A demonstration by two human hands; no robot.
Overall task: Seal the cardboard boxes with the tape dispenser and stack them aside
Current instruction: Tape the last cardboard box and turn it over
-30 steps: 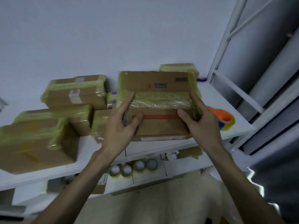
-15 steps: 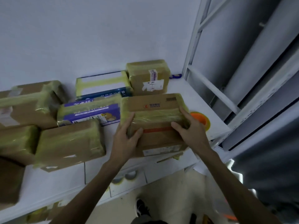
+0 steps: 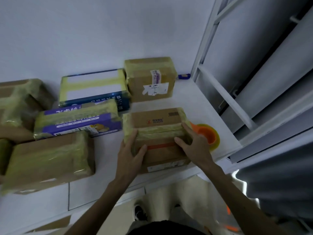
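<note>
My left hand and right hand grip the taped box, centre frame; shifting it right could topple the tape dispenser

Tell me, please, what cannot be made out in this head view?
- Tape dispenser: left part hidden behind the right hand and the held box, head view.
- Held box's front label: print too small and blurred, head view.
- Upper-left brown box: cut off by the frame's left edge, head view.
</note>
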